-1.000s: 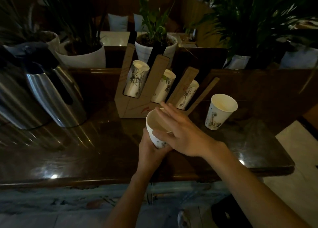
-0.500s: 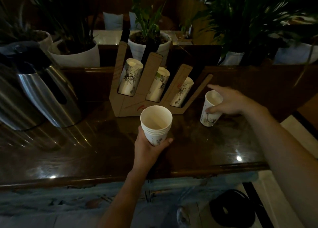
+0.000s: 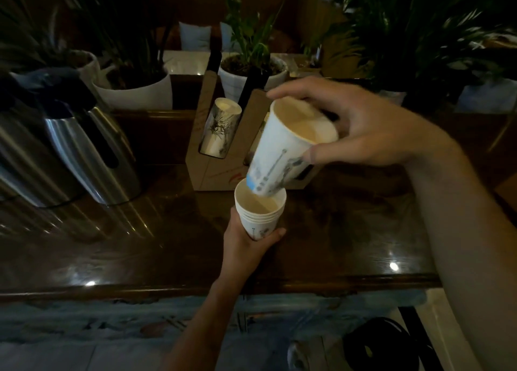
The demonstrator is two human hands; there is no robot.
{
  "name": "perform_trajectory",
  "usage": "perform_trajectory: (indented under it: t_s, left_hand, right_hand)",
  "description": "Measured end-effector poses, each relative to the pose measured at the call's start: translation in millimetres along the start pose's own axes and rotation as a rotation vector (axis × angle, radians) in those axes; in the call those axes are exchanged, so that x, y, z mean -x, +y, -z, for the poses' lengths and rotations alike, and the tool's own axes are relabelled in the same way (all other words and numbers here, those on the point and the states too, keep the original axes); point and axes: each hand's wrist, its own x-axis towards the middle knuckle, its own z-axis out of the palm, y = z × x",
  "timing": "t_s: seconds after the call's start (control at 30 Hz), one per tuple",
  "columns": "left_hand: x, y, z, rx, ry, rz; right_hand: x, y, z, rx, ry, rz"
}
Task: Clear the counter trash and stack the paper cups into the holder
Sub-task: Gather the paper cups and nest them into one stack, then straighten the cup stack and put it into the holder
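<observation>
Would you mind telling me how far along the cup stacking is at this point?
Done: the brown cardboard cup holder already holds a printed cup stack in its left slot. In hand: the right hand tips a white printed paper cup into the nested cup stack gripped by the left hand. Left: seating it and slotting that stack into the holder.

Glossy wood counter (image 3: 321, 244), matt paper cups (image 3: 258, 216) — brushed-metal flask (image 3: 92, 152)
</observation>
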Motion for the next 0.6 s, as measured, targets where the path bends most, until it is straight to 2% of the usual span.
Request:
perform_trajectory:
  t_s: [0.17,0.37,0.6]
  left_hand:
    - [0,9,-5,-0.016,0.022,-0.023]
    - [4,7,-12,0.035,-0.036,-0.024]
    - [2,9,-5,0.032,-0.075,-0.023]
  right_hand:
    - [-18,10,-49,0.043,-0.221,-0.06]
    - [-10,34,-101,0.027,-0.317,-0.153]
    - [-7,45,-127,0.111,-0.092,-0.193]
